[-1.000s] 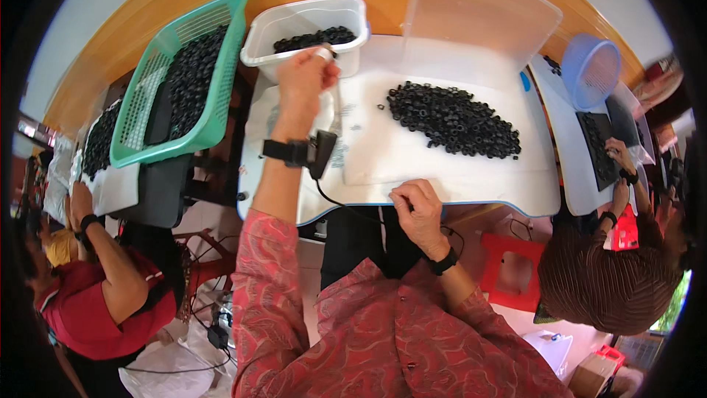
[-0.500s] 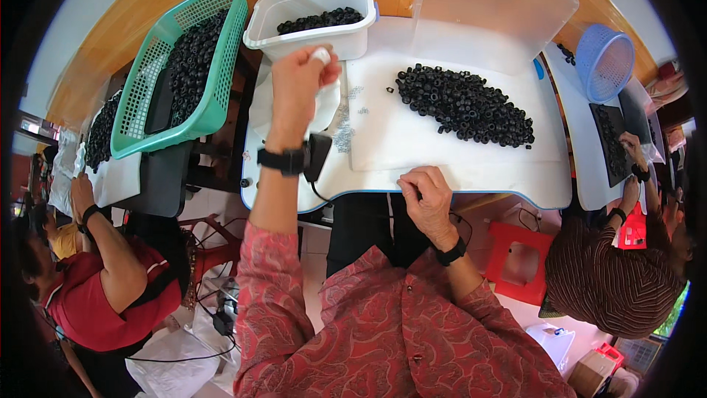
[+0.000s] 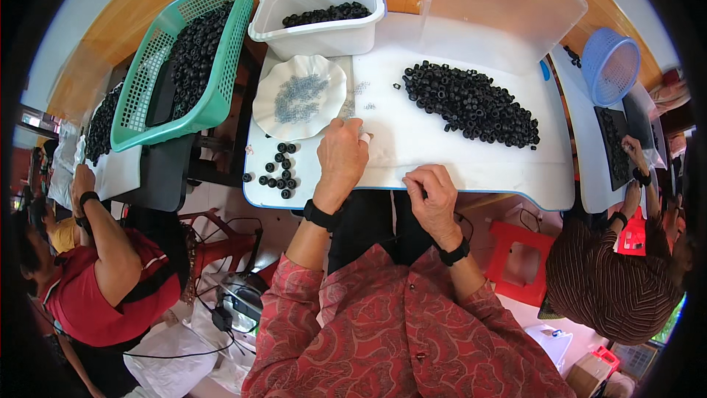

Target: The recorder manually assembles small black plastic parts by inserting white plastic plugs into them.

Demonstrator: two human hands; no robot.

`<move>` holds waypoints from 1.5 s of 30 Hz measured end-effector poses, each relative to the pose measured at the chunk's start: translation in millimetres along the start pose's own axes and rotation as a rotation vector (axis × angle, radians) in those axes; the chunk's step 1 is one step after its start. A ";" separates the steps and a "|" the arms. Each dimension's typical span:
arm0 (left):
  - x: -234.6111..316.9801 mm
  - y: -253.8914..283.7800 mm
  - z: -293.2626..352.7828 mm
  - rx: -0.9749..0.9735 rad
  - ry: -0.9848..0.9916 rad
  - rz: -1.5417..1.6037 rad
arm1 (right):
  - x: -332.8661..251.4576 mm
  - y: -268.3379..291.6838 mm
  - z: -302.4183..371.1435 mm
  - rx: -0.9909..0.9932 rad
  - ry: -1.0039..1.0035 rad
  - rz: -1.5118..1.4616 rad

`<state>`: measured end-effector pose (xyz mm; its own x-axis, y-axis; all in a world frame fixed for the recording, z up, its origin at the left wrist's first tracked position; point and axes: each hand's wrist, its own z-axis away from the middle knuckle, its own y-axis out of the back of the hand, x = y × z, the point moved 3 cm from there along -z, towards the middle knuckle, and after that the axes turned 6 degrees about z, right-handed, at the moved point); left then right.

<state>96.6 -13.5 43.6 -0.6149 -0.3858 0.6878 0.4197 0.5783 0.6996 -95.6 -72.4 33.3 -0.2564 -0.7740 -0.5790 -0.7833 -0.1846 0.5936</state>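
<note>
My left hand (image 3: 344, 153) is over the white table just right of the scalloped plate (image 3: 263, 109), back of the hand up, fingers curled and pointing away from me. A white cover wraps one fingertip; whatever lies under the fingers is hidden. On the plate is a heap of small clear pieces (image 3: 303, 96), and more lie scattered beside its rim. My right hand (image 3: 433, 203) rests at the table's front edge, thumb and fingers pinched together; anything between them is too small to make out. Beyond it spreads a pile of small black ring-shaped parts (image 3: 471, 105).
Several round black parts (image 3: 280, 158) sit at the table's near left. A white bin (image 3: 317, 37) holding black parts stands at the back, beside a green basket (image 3: 223, 81). A clear upright panel (image 3: 508, 8) borders the back right. People work at both sides.
My left hand has come down from in front of the white bin toward me and right, uncovering the plate and the loose black parts. My right hand has barely moved.
</note>
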 end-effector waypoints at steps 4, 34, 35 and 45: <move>1.3 -1.4 1.3 0.051 -0.057 0.083 | 0.0 0.2 0.4 -0.009 -0.017 -0.012; 2.1 -10.8 13.3 0.056 -0.125 0.078 | -0.8 1.9 0.0 -0.015 -0.027 -0.009; 5.3 -8.1 16.0 0.051 -0.146 0.103 | -1.0 2.1 -0.3 -0.015 -0.027 -0.009; 28.0 -17.7 50.4 -0.077 -0.260 0.521 | 5.9 5.5 -5.3 -0.067 -0.356 -0.317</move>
<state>38.3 1.7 40.7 -0.4539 0.1306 0.8814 0.7520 0.5868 0.3003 -98.4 -81.2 36.1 -0.1977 -0.4201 -0.8857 -0.8188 -0.4260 0.3848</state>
